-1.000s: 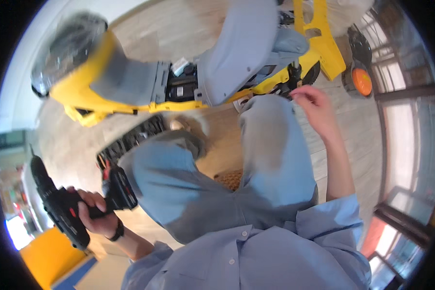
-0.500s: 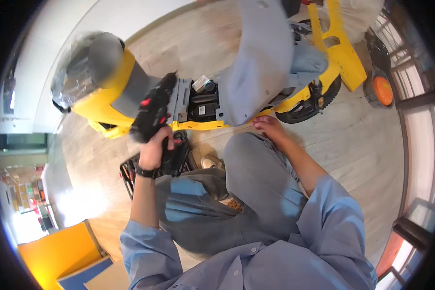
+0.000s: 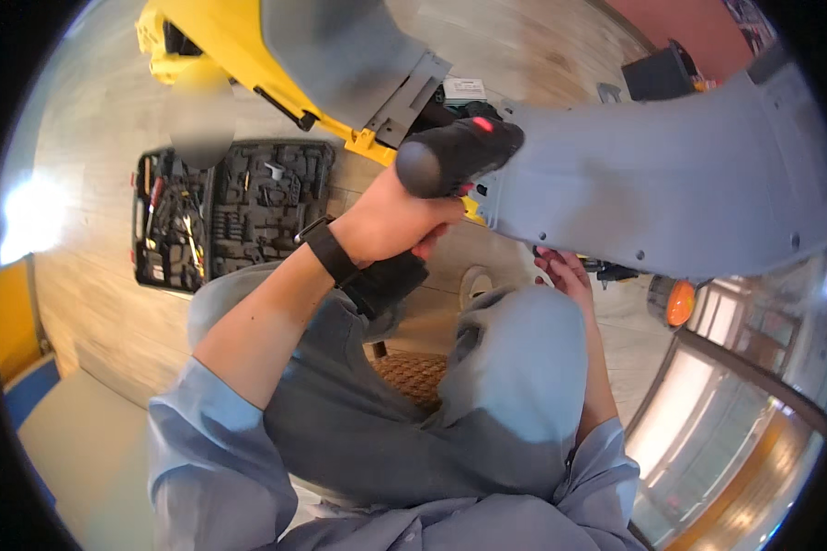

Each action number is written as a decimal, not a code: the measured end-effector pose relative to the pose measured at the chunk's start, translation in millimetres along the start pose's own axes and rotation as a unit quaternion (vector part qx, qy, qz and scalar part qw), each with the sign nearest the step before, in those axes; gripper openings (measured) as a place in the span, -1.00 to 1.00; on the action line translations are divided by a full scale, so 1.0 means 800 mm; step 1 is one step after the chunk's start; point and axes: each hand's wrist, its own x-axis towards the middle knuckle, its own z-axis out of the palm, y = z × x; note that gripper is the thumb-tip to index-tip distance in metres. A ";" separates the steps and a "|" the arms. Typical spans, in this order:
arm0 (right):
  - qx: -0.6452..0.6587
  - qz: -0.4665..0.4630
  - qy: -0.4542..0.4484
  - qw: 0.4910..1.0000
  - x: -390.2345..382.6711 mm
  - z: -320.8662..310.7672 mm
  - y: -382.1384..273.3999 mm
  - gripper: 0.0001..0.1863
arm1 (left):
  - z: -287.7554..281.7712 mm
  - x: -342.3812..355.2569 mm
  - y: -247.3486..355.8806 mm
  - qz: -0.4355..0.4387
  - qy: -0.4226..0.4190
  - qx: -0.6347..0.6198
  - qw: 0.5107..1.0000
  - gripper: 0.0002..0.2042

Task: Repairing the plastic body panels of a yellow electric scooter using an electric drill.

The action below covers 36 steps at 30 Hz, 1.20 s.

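Observation:
My left hand (image 3: 390, 220) is wrapped round the grip of a black cordless drill (image 3: 459, 156) with red accents. The drill's front end points right, over the near end of a grey curved panel (image 3: 652, 193); whether it touches cannot be made out. My right hand (image 3: 565, 271) is below that panel's lower edge with its fingers curled together; a small dark bit shows at the fingertips, too small to name. The panel belongs to a yellow and grey scooter body (image 3: 230, 41). Between its grey parts lies an open bay with a white-labelled box (image 3: 464, 89).
An open black tool case (image 3: 209, 220) with sockets and hand tools lies on the wooden floor at the left. An orange round lamp (image 3: 680, 303) is at the right. A black box (image 3: 657, 75) stands at the back. Below me is a woven seat (image 3: 409, 375).
My view has shifted, bringing the tool case into sight. The drill in my left hand has moved right, over the bay to the grey panel. My right hand stays near the panel's lower edge.

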 end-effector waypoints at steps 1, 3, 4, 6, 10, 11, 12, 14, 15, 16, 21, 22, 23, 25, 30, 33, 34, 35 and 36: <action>0.033 0.017 0.032 0.999 -0.001 0.004 0.002 -0.70 | -0.003 0.001 -0.003 -0.006 -0.012 -0.008 1.000 -0.84; 0.031 0.014 0.064 0.997 -0.007 0.015 0.002 -0.73 | -0.006 0.009 -0.013 -0.008 -0.033 -0.025 0.999 -0.86; 0.047 0.006 0.090 0.995 -0.003 0.018 0.004 -0.77 | -0.007 0.012 -0.018 -0.028 -0.063 -0.043 0.997 -0.86; 0.031 0.004 0.088 0.996 0.003 0.007 0.010 -0.81 | -0.008 0.016 -0.020 -0.061 -0.110 -0.053 0.991 -0.85; 0.028 -0.014 0.129 0.991 0.003 0.005 0.011 -0.86 | -0.013 0.035 -0.039 -0.085 -0.148 -0.079 0.982 -0.85; 0.027 -0.010 0.134 0.991 0.002 0.010 0.009 -0.86 | -0.017 0.040 -0.047 -0.110 -0.151 -0.067 0.980 -0.85; 0.053 0.004 0.130 0.990 0.001 0.017 0.005 -0.85 | -0.022 0.043 -0.052 -0.132 -0.152 -0.053 0.978 -0.85; 0.076 0.023 0.128 0.989 0.000 0.020 0.005 -0.85 | -0.033 0.053 -0.077 -0.132 -0.164 -0.054 0.976 -0.83; 0.103 0.044 0.120 0.987 0.001 0.021 0.005 -0.85 | -0.037 0.058 -0.084 -0.127 -0.174 -0.050 0.975 -0.81; 0.129 0.065 0.111 0.983 0.002 0.024 0.005 -0.86 | -0.039 0.061 -0.090 -0.129 -0.173 -0.058 0.975 -0.79; 0.184 0.092 0.065 0.976 0.000 0.022 -0.006 -0.80 | -0.031 0.073 -0.078 -0.176 -0.187 -0.063 0.964 -0.82; 0.188 0.098 0.070 0.975 0.003 0.022 -0.005 -0.75 | -0.034 0.073 -0.079 -0.184 -0.191 -0.066 0.962 -0.84; 0.185 0.102 0.072 0.975 0.003 0.023 -0.005 -0.75 | -0.034 0.074 -0.080 -0.186 -0.190 -0.071 0.961 -0.84; 0.176 0.117 0.064 0.975 0.000 0.024 -0.009 -0.73 | -0.031 0.074 -0.079 -0.157 -0.194 -0.093 0.964 -0.82; 0.150 0.125 0.088 0.977 0.002 0.017 -0.009 -0.69 | -0.038 0.077 -0.081 -0.184 -0.228 -0.093 0.952 -0.81; 0.137 0.121 0.088 0.979 0.003 0.013 -0.008 -0.69 | -0.039 0.082 -0.090 -0.200 -0.232 -0.079 0.949 -0.80; 0.147 0.114 0.087 0.979 0.003 0.012 -0.008 -0.69 | -0.038 0.084 -0.093 -0.206 -0.233 -0.076 0.947 -0.79; 0.144 0.113 0.089 0.979 0.002 0.010 -0.010 -0.69 | -0.036 0.086 -0.097 -0.204 -0.235 -0.079 0.947 -0.79; 0.138 0.120 0.091 0.979 0.001 0.011 -0.010 -0.69 | -0.036 0.085 -0.098 -0.194 -0.235 -0.079 0.949 -0.79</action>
